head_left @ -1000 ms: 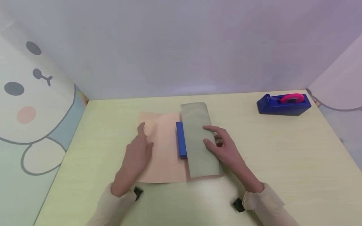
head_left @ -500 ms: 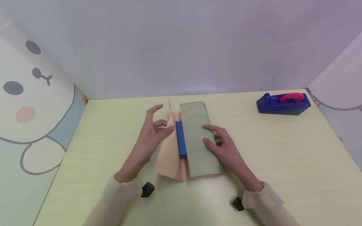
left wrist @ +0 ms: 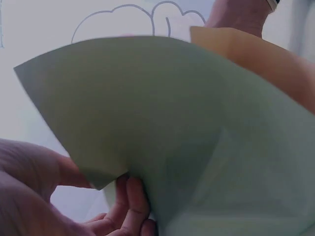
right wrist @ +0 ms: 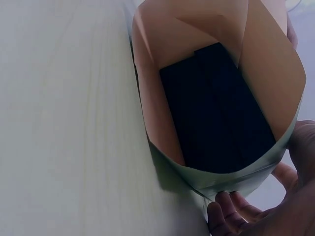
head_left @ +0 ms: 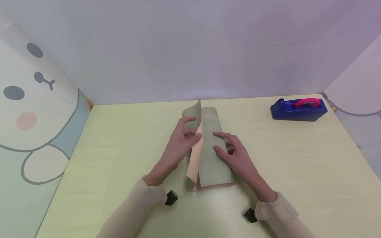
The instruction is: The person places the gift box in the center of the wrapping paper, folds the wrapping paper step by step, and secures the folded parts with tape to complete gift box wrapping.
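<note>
A sheet of paper (head_left: 209, 155), grey-green outside and peach inside, is folded around a dark blue box (right wrist: 216, 113). Its right flap lies over the box; the left flap (head_left: 194, 158) is raised and curls toward the middle. My left hand (head_left: 178, 145) pinches this left flap between thumb and fingers, as the left wrist view also shows. My right hand (head_left: 236, 152) rests on the folded right side, thumb and index finger on top, other fingers bent beside the fold. From above the paper hides the box; its end shows in the right wrist view.
A blue tape dispenser (head_left: 299, 110) with a pink roll stands at the far right of the pale wooden table (head_left: 119, 132). A plain wall (head_left: 190, 49) rises behind the table. Hangings with cartoon prints flank both sides.
My left hand has taken hold of the paper's left side, lifted it and carried it rightward over the box, which is now covered from above. The right hand has stayed in place.
</note>
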`<action>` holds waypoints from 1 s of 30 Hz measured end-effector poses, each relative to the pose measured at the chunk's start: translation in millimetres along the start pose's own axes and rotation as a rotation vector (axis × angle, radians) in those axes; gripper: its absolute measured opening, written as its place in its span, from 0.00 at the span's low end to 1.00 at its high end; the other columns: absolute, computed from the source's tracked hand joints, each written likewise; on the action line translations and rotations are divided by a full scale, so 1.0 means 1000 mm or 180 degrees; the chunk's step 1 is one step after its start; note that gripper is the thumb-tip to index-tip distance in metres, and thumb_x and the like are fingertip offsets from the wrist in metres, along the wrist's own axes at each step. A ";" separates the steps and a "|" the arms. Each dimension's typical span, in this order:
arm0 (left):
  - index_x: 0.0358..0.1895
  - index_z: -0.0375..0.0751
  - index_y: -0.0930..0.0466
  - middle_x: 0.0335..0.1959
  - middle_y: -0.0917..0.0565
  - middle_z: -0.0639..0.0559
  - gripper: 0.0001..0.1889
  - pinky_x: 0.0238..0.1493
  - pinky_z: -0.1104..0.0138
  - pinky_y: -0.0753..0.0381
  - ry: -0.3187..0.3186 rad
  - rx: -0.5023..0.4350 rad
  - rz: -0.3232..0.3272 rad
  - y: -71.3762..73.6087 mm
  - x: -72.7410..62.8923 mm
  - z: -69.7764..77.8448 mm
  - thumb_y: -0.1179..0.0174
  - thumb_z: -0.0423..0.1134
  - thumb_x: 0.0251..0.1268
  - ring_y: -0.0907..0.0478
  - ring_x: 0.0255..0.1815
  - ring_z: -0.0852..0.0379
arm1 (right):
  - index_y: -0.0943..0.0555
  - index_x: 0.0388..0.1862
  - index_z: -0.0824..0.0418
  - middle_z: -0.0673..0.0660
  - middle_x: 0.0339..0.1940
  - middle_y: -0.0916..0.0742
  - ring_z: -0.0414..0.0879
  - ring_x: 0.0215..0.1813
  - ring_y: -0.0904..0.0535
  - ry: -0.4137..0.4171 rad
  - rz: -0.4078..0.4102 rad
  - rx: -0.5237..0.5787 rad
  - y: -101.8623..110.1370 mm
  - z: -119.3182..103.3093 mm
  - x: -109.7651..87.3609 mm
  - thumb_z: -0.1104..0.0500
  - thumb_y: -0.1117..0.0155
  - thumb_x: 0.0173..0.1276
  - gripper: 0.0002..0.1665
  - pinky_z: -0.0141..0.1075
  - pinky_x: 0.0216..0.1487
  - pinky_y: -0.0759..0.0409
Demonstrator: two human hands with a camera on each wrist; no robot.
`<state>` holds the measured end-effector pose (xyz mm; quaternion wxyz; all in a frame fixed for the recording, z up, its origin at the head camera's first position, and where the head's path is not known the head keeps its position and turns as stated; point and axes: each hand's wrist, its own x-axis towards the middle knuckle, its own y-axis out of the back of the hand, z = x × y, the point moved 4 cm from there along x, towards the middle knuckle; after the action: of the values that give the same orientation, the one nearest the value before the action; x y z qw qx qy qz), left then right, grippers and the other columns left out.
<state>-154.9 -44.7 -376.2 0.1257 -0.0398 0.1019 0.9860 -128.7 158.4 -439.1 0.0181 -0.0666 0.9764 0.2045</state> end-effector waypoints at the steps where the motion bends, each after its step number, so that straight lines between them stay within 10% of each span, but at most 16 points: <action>1: 0.77 0.49 0.38 0.47 0.13 0.40 0.30 0.57 0.55 0.17 0.0007 0.0058 -0.0039 -0.002 0.000 0.000 0.40 0.36 0.75 0.13 0.53 0.46 | 0.25 0.73 0.40 0.58 0.70 0.27 0.55 0.51 0.21 -0.0008 0.0001 0.0008 0.000 0.000 0.000 0.51 0.35 0.77 0.27 0.42 0.45 0.17; 10: 0.76 0.43 0.40 0.53 0.10 0.42 0.23 0.69 0.49 0.23 -0.0020 0.0160 -0.0561 -0.005 0.000 -0.001 0.52 0.38 0.85 0.11 0.51 0.48 | 0.26 0.75 0.45 0.58 0.70 0.25 0.54 0.54 0.21 -0.0008 0.0063 -0.0016 0.000 -0.002 -0.002 0.51 0.41 0.81 0.25 0.41 0.50 0.19; 20: 0.74 0.40 0.34 0.64 0.22 0.49 0.38 0.70 0.55 0.25 -0.0747 0.1494 -0.1207 -0.018 -0.015 -0.010 0.25 0.34 0.62 0.26 0.65 0.52 | 0.31 0.78 0.44 0.58 0.75 0.28 0.57 0.67 0.24 -0.0256 -0.0089 -0.0050 0.004 -0.012 -0.006 0.40 0.51 0.84 0.29 0.55 0.66 0.26; 24: 0.75 0.45 0.35 0.66 0.23 0.53 0.35 0.74 0.55 0.28 -0.0756 0.1330 -0.1015 -0.017 -0.025 -0.016 0.30 0.37 0.68 0.27 0.68 0.56 | 0.33 0.79 0.44 0.60 0.77 0.30 0.62 0.66 0.21 -0.0396 -0.0179 -0.0110 0.004 -0.014 -0.006 0.45 0.42 0.80 0.32 0.53 0.58 0.17; 27: 0.71 0.47 0.31 0.65 0.24 0.55 0.26 0.73 0.55 0.27 -0.0773 0.1342 -0.0496 -0.014 -0.044 -0.017 0.36 0.39 0.74 0.28 0.68 0.57 | 0.34 0.79 0.44 0.61 0.77 0.30 0.64 0.65 0.19 -0.0453 -0.0172 -0.0094 0.002 -0.015 -0.006 0.50 0.38 0.78 0.33 0.51 0.52 0.14; 30: 0.60 0.45 0.26 0.57 0.22 0.53 0.20 0.59 0.58 0.19 -0.0975 0.2101 0.0187 -0.011 -0.072 -0.017 0.34 0.48 0.72 0.25 0.58 0.55 | 0.33 0.79 0.44 0.61 0.77 0.30 0.64 0.64 0.19 -0.0448 -0.0134 -0.0050 0.001 -0.015 -0.004 0.53 0.38 0.77 0.33 0.51 0.51 0.13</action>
<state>-82.2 -55.3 -387.2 0.1172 0.1540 0.3957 0.8978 -124.7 153.7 -424.5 0.0905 -0.0727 0.9695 0.2160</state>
